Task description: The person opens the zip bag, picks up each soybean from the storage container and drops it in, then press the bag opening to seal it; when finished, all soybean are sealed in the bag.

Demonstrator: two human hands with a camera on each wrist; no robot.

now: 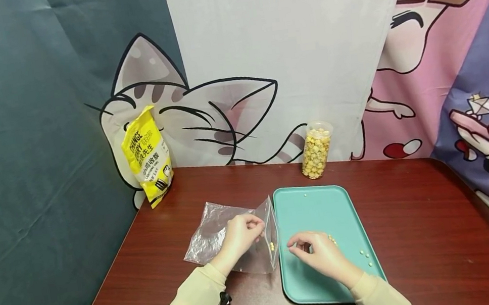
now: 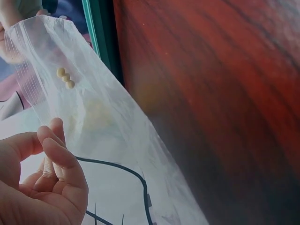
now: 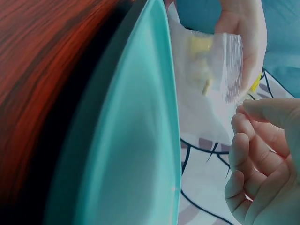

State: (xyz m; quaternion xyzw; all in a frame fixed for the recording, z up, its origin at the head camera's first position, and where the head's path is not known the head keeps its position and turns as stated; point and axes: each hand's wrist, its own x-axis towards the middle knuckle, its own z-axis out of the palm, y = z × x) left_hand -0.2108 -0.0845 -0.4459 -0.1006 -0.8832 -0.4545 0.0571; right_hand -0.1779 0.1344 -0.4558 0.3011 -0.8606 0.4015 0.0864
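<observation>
We hold the clear zip bag (image 1: 236, 235) with our left hand (image 1: 239, 235), fingers curled and pinching the edge near its open mouth, so the bag stands up at the middle of the frame, just left of the teal tray (image 1: 319, 204). A few small yellow beans (image 1: 272, 246) sit inside the bag close to the mouth; the left wrist view shows three of them in a short row (image 2: 65, 78) behind the plastic. Our right hand (image 1: 316, 250) rests over the lower middle of the tray, fingers bent and drawn together at the tips as if picking something up, near more loose beans (image 1: 366, 255) scattered toward the tray's lower right.

We judge the step in hand to be moving beans one small pick at a time from tray to bag. The next move calls for a steady carry to the mouth and for the left hand to keep that mouth apart.

We cannot tell whether the right fingertips actually have a bean between them: the head view is too small, and the right wrist view shows only curled fingers (image 3: 248, 154) with nothing plainly in them. The bag's lower part is hidden behind our left hand. At the upper middle of the frame a clear jar (image 1: 316, 150) of yellow pieces stands on the worktop (image 1: 417, 212), and a yellow pouch (image 1: 148, 156) leans at the upper left.
</observation>
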